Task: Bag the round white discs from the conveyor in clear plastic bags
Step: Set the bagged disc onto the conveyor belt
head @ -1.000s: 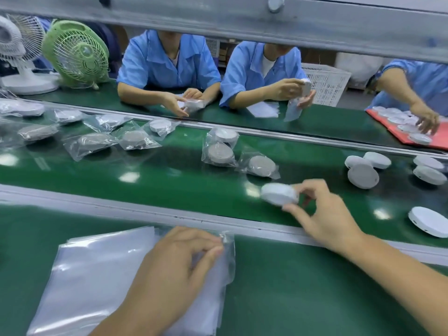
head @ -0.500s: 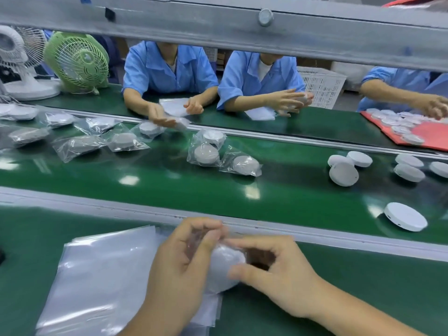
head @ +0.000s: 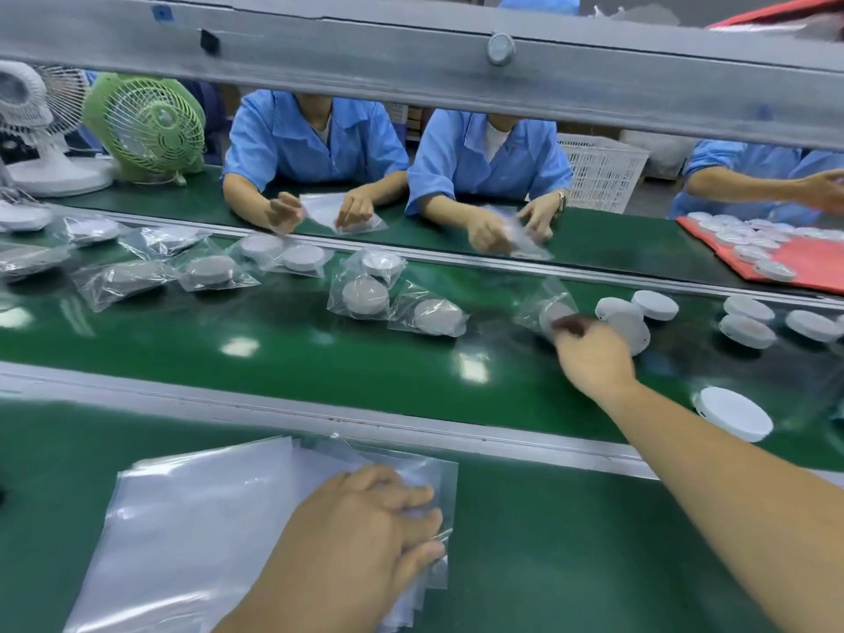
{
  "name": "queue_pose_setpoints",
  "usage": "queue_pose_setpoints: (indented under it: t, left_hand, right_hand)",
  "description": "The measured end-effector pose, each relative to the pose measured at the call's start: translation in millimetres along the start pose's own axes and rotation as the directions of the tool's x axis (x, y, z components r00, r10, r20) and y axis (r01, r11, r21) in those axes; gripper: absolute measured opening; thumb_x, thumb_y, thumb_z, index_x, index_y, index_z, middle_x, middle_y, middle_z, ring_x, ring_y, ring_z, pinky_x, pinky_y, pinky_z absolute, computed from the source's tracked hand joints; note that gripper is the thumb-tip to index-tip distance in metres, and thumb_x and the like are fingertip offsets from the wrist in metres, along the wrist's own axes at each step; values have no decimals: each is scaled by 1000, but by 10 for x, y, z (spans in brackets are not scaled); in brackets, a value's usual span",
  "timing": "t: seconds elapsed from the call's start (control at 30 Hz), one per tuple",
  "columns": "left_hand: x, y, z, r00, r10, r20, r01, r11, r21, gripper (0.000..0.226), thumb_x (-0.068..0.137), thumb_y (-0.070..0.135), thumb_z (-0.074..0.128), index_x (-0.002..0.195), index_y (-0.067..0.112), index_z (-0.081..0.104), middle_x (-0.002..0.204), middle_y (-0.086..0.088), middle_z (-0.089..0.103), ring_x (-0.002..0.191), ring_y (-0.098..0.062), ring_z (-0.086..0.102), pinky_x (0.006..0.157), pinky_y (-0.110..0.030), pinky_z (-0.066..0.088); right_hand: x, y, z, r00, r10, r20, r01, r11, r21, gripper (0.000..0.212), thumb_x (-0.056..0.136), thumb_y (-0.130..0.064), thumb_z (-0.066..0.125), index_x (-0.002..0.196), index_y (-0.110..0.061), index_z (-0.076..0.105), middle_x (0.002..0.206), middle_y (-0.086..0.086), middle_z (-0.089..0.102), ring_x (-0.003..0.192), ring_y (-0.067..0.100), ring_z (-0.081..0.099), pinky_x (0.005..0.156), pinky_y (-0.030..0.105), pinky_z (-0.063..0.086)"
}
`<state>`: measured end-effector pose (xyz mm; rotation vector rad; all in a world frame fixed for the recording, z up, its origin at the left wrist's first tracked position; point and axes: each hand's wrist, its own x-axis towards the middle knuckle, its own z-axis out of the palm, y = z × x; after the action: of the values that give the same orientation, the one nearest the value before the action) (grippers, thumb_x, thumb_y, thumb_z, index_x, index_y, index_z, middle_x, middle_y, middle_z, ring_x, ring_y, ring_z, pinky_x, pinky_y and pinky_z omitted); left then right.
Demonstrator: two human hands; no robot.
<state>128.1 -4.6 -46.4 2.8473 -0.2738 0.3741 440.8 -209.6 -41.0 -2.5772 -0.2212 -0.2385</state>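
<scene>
My right hand reaches out over the green conveyor and pinches a bagged disc at its near edge; the clear bag stands up from the belt. Just right of it lie loose round white discs, and another loose white disc lies nearer me. Several bagged discs lie on the belt to the left. My left hand rests with fairly straight fingers on the stack of clear plastic bags on the near bench.
A metal rail separates my bench from the belt. Three people in blue shirts bag discs on the far side. A red tray with discs sits far right, two fans far left. A grey beam crosses overhead.
My right hand carried the disc to my left hand at the bag stack, and the disc went into a bag. It has since reached out with the bagged disc over the belt. The belt's items drifted left.
</scene>
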Motion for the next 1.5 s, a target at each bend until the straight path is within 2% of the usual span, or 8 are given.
queue_pose_setpoints:
  t: [0.13, 0.4, 0.53, 0.7, 0.87, 1.27, 1.4, 1.5]
  left_hand:
    - [-19, 28, 13, 998, 53, -27, -54, 998, -13, 16, 77, 62, 64, 83, 54, 76, 97, 38, 69, 86, -1, 68, 71, -17, 56]
    - [-27, -8, -16, 958, -216, -191, 152, 942, -299, 34, 91, 62, 43, 103, 54, 74, 108, 48, 59, 106, 5, 55, 88, -18, 50]
    - [-8, -28, -64, 903, -357, -239, 220, 862, -456, 33, 88, 65, 43, 102, 56, 72, 105, 46, 61, 110, 6, 57, 92, -23, 50]
    - [-5, 11, -92, 864, -431, -262, 247, 815, -525, 19, 90, 59, 51, 95, 62, 70, 101, 46, 63, 107, 14, 58, 87, -9, 45]
    - [8, 99, -166, 869, -477, -129, 152, 506, -849, 27, 75, 59, 69, 101, 56, 73, 105, 25, 74, 99, 2, 69, 83, -6, 47]
    - [2, 285, -63, 870, -464, -169, 157, 585, -796, 45, 77, 40, 82, 114, 59, 65, 104, 29, 72, 101, 6, 67, 84, -2, 43]
    - [42, 311, -73, 833, -536, -138, 44, 313, -949, 29, 83, 30, 77, 107, 45, 69, 101, 6, 78, 99, -10, 73, 82, -13, 52]
    - [38, 305, -34, 775, -602, -192, 65, 377, -924, 18, 85, 30, 72, 100, 41, 70, 100, 9, 77, 100, -9, 71, 81, -12, 52]
  right_hand:
    - [146, 502, -157, 976, 49, 211, 78, 829, -554, 43, 104, -58, 30, 144, -52, 45, 169, 7, 12, 154, 35, 10, 120, 55, 19]
    - [145, 661, -338, 978, -203, -46, 141, 810, -569, 26, 99, -23, 59, 122, -30, 70, 117, 9, 71, 101, 36, 66, 80, 42, 57]
    - [-339, 283, -421, 868, -455, -196, 437, 890, -133, 27, 87, -6, 76, 109, -22, 76, 103, -3, 76, 93, 25, 70, 86, 37, 57]
    - [-1473, -314, -411, 523, -834, -173, 833, 457, 313, 26, 86, -4, 76, 108, -18, 77, 120, -16, 72, 112, 4, 68, 100, 22, 50]
    - [-1788, -608, -498, 700, -694, -169, 613, 462, 641, 26, 82, -18, 82, 106, -26, 80, 110, -16, 77, 95, 10, 74, 85, 20, 55]
    - [-1769, -533, -479, 823, -561, 93, 204, 445, 872, 24, 81, -9, 78, 104, -18, 80, 113, 3, 78, 111, 21, 71, 95, 32, 55]
    - [-1858, -660, -400, 709, -591, 384, 31, 571, 821, 26, 78, -30, 87, 104, -32, 83, 135, -12, 66, 122, 10, 64, 94, 32, 54]
    - [-1913, -707, -340, 600, -588, 542, 72, 714, 696, 33, 70, -51, 90, 100, -40, 82, 89, -13, 73, 77, 5, 61, 71, 26, 46]
